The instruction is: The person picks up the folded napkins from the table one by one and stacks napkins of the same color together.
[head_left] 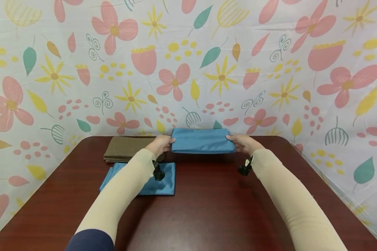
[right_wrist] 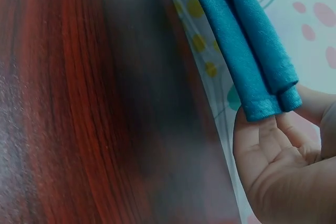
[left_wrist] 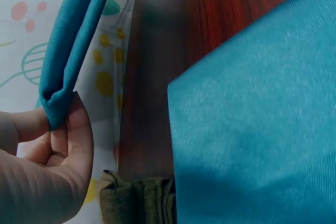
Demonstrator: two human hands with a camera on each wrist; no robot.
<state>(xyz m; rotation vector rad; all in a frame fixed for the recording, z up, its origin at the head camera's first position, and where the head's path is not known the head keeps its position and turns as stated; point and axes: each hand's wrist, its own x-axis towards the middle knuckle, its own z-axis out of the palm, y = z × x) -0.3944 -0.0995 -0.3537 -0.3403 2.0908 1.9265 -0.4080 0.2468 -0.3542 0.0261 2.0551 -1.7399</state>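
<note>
A folded blue cloth is held up near the table's far edge, stretched between both hands. My left hand pinches its left end, thumb on the near side. At the other end my right hand grips the cloth the same way. Both wrist views show the folded layers of the blue cloth between thumb and fingers, off the tabletop. Below the left forearm lies a second folded blue cloth, partly covered by that arm. Behind it sits a folded brown cloth, its right part hidden by the left hand.
The dark reddish wooden table has rounded far corners. A white flowered curtain hangs right behind it and along both sides. Small black cameras sit on the left wrist and right wrist.
</note>
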